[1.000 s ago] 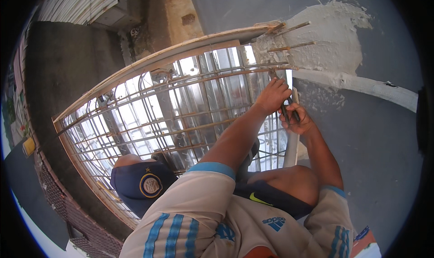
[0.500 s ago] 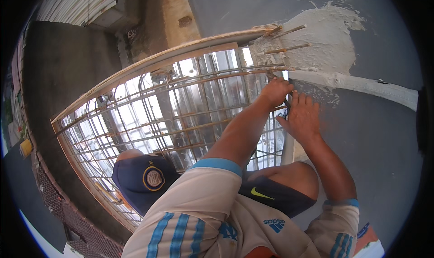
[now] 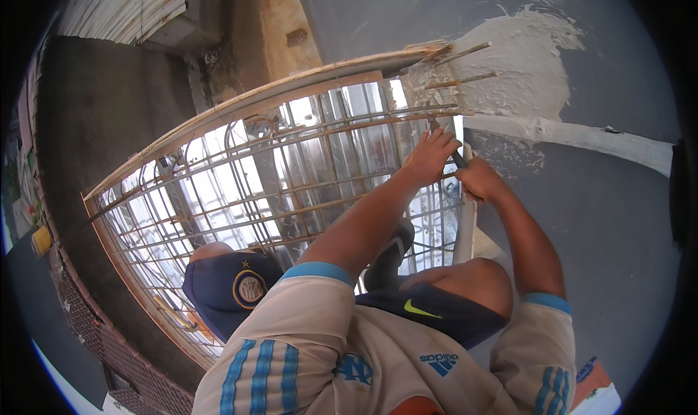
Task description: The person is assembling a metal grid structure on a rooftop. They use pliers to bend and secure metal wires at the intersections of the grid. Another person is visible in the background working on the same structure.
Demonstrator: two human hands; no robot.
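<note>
My left hand [image 3: 429, 155] is closed over a rusty bar of the rebar cage [image 3: 291, 197], close to its right end. My right hand [image 3: 480, 180] sits just right of it, fingers wrapped round the handle of a thin dark tool [image 3: 456, 158]. The tool's tip points up toward the bar crossing between the hands. The bars run out into a pale patch of wet mortar [image 3: 516, 66]. My dark shoe [image 3: 392, 246] rests on the bars below the hands.
A wooden form board [image 3: 291, 91] curves along the cage's far side. A person in a navy cap [image 3: 233, 288] is low at the left, beside the cage. A white strip [image 3: 582, 135] crosses the grey slab [image 3: 611, 255] on the right.
Both hands stay at the same bar crossing. The left hand has slipped slightly down and left, and the right hand has risen closer to it.
</note>
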